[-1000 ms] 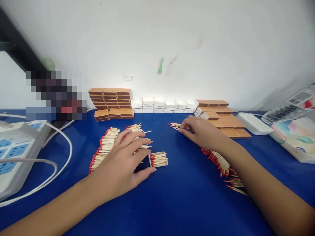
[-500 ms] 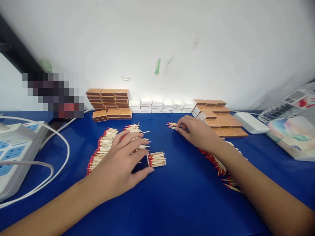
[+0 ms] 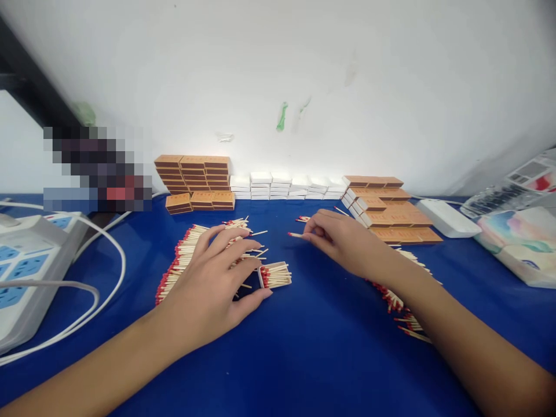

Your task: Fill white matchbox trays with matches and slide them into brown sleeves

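My left hand (image 3: 217,272) has its thumb and index finger at the two sides of the left end of a small white matchbox tray (image 3: 284,282), steadying it on the table. The other fingers are spread over a pile of red-headed matches (image 3: 186,249). Matches lie in the tray with their heads towards my left hand. Further right, my right hand (image 3: 332,234) is closed in a pinch on a match (image 3: 296,235), its red head pointing left. Behind these fingers a few loose matches (image 3: 302,219) lie on the table, partly hidden.
Brown matchboxes (image 3: 193,174) are stacked at the back left, with more brown matchboxes (image 3: 391,214) at the right. White trays (image 3: 278,185) line the wall between them. Another match pile (image 3: 412,263) lies under my right forearm. A power strip (image 3: 26,266) with white cables stands left.
My right hand has lifted a match from the small group and moved slightly nearer and left. My left hand and the tray have shifted slightly away from me.
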Motion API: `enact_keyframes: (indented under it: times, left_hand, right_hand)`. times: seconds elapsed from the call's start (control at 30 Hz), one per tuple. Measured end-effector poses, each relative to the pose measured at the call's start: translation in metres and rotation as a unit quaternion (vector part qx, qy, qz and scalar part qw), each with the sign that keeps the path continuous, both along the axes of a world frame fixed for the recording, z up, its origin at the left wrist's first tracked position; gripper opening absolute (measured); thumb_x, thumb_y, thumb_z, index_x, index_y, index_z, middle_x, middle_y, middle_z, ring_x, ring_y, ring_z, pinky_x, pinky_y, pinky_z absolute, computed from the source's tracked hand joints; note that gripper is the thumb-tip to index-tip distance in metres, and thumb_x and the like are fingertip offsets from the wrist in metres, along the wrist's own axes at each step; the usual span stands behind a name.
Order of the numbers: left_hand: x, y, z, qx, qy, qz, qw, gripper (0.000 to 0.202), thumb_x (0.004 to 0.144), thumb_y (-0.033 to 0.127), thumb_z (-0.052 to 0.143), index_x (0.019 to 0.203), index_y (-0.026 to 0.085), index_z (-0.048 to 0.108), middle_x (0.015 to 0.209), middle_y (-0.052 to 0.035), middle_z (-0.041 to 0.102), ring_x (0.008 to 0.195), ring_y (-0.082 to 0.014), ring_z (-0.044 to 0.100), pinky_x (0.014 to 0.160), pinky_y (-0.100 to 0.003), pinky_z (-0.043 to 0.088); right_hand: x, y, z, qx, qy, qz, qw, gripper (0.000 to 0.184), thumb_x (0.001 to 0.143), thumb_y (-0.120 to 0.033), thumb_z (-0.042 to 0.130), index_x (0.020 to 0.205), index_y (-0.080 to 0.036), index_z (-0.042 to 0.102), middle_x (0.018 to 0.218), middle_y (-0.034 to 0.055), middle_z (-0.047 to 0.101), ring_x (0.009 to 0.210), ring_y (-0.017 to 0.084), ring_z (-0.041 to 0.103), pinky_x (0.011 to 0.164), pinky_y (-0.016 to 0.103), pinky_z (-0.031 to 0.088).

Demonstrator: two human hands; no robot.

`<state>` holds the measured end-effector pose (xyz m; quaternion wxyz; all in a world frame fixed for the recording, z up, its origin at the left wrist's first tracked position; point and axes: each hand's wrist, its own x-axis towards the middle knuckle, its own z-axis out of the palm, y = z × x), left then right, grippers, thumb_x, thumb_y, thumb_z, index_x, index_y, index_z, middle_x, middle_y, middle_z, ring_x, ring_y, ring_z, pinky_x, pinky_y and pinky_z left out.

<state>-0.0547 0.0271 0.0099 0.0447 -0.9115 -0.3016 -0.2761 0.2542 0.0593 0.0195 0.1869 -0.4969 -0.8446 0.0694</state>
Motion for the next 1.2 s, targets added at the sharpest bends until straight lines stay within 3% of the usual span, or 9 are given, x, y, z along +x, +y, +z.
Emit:
enact_keyframes:
  times: [0.13,0.3,0.57,1.03,1.2]
  left_hand:
    - [0.000,0.001,0.000,0.002,0.006,0.006,1.000,0.021,0.103,0.040,0.075,0.111,0.021,0.078,0.132,-0.0107,0.080,0.136,-0.0392,0.064,0.118,-0.065,0.044]
    - [0.001,0.001,0.000,0.006,0.007,0.005,1.000,0.020,0.104,0.040,0.074,0.111,0.021,0.078,0.131,-0.0099,0.080,0.134,-0.0381,0.064,0.119,-0.063,0.043]
    - [0.001,0.001,0.000,0.004,0.007,-0.003,1.000,0.021,0.103,0.038,0.075,0.114,0.020,0.077,0.131,-0.0097,0.079,0.134,-0.0371,0.065,0.120,-0.061,0.042]
    - [0.001,0.001,0.000,0.002,-0.002,-0.010,1.000,0.021,0.103,0.039,0.076,0.113,0.020,0.077,0.131,-0.0095,0.079,0.136,-0.0373,0.063,0.122,-0.062,0.041]
    - [0.000,0.001,-0.001,-0.011,-0.005,-0.017,1.000,0.023,0.102,0.038,0.079,0.115,0.019,0.077,0.132,-0.0099,0.078,0.138,-0.0381,0.062,0.122,-0.064,0.042]
  right_hand:
    - [-0.029,-0.026,0.008,-0.020,0.010,0.070,0.997,0.013,0.113,-0.026,0.057,0.102,-0.023,0.065,0.102,0.0063,0.072,0.086,0.021,0.069,0.078,0.035,0.053]
    - [-0.047,-0.043,0.013,-0.001,-0.037,0.095,0.995,0.014,0.113,-0.019,0.056,0.103,-0.021,0.065,0.103,0.0067,0.072,0.086,0.021,0.070,0.074,0.033,0.053]
    - [-0.051,-0.049,0.016,0.028,-0.089,0.114,0.989,0.015,0.110,-0.016,0.063,0.096,-0.019,0.065,0.097,0.0056,0.072,0.079,0.020,0.068,0.070,0.034,0.051]
    - [-0.044,-0.044,0.019,-0.076,-0.029,0.081,0.993,0.010,0.110,-0.017,0.062,0.101,-0.021,0.064,0.103,0.0036,0.068,0.085,0.019,0.065,0.073,0.031,0.047]
    - [-0.047,-0.043,0.017,-0.092,-0.031,0.081,0.992,0.017,0.112,-0.019,0.059,0.095,-0.021,0.061,0.102,0.0040,0.068,0.084,0.018,0.065,0.074,0.031,0.047]
